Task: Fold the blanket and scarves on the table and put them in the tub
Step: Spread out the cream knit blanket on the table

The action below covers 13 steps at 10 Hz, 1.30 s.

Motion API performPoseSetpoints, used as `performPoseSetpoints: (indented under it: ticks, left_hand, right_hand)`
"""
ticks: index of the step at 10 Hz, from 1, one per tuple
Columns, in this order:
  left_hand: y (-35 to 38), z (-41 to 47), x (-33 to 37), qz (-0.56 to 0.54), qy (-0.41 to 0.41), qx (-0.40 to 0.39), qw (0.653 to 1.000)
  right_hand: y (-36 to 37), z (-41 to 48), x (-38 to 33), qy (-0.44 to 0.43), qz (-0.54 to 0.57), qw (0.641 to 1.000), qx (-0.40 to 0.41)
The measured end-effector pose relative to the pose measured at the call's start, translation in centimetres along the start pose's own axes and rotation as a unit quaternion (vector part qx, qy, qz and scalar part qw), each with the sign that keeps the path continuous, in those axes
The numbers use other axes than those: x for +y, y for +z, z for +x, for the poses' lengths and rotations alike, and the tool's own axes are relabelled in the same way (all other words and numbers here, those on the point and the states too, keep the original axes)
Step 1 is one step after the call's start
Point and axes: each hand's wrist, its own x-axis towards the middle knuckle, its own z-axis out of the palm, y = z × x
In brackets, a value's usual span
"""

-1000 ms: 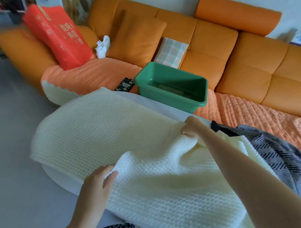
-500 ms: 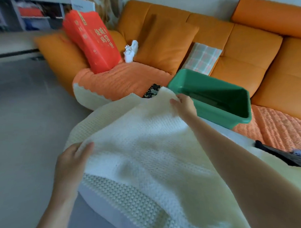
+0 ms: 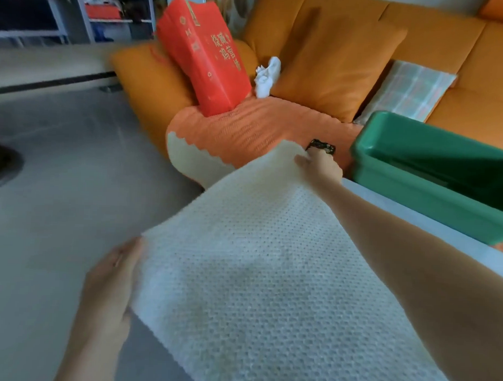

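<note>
blanket (image 3: 264,276) is up off the table (image 3: 414,219) at its leading edge, a cream knit sheet stretched between our two hands just this side of the tub (image 3: 433,179). our right hand (image 3: 321,165) pinches the far corner, fingers closed on the knit, right beside the tub's near-left end. our left hand (image 3: 110,282) grips the near corner, thumb over the edge and fingers curled behind it, well out from the tub and over bare floor.

a second ago the blanket lay spread flat with both hands nipping a fold line in its middle; half a second ago the edge was already swinging across. now that edge has travelled to the end of the blanket farthest from the tub's right side, so we judge the first fold is nearly laid and only needs setting down and squaring.

no scarves show now; they have slipped out of view as our head turned. the tub looks empty from here, so nothing is packed yet.

beyond the tub, an orange sofa (image 3: 320,50) carries a red box (image 3: 203,54).
</note>
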Motion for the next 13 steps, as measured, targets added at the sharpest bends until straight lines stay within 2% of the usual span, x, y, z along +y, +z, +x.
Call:
performPoseSetpoints:
  ticks: [1, 2, 3, 4, 5, 6, 8, 10, 11, 12, 13]
  left_hand:
    - [0.2, -1.7, 2.6, 0.01, -0.022, -0.064, 0.998]
    - [-0.6, -0.6, 1.9, -0.036, -0.033, -0.023, 0.999]
    - [0.0, 0.0, 2.4, -0.049, 0.05, 0.056, 0.996]
    - [0.7, 0.5, 2.7, -0.095, 0.081, 0.122, 0.985]
    - [1.5, 0.9, 1.6, -0.046, 0.068, 0.12, 0.989]
    - [1.9, 1.2, 0.5, 0.009, 0.045, 0.08, 0.996]
    - [1.5, 1.4, -0.1, 0.038, 0.027, 0.071, 0.996]
    - [2.1, 1.4, -0.3, 0.068, 0.008, 0.057, 0.996]
    - [2.1, 1.7, -1.0, 0.099, -0.024, 0.043, 0.994]
    - [2.5, 1.7, -1.1, 0.096, -0.128, -0.044, 0.986]
    - [2.7, 1.4, -0.2, 0.05, -0.2, -0.061, 0.977]
  right_hand:
    - [2.6, -0.3, 1.4, 0.005, -0.028, 0.999, -0.02]
    - [3.1, -0.2, 1.4, -0.012, -0.035, 0.999, 0.007]
    - [2.4, 0.7, 0.3, -0.029, -0.038, 0.997, 0.054]
    - [1.2, 2.3, -0.9, -0.05, -0.03, 0.992, 0.111]
    - [1.7, 3.6, -0.9, -0.035, -0.053, 0.994, 0.094]
    - [3.8, 3.2, 0.9, -0.006, -0.078, 0.997, 0.021]
    - [3.9, 2.8, 1.0, -0.018, -0.001, 1.0, 0.015]
    - [3.4, 1.8, 0.9, -0.096, -0.047, 0.994, 0.003]
    - [3.4, 1.3, 0.9, -0.12, -0.059, 0.991, -0.029]
    - [3.5, 0.1, -0.4, -0.178, -0.027, 0.982, -0.056]
    - [3.8, -2.0, -3.2, -0.266, 0.045, 0.959, -0.091]
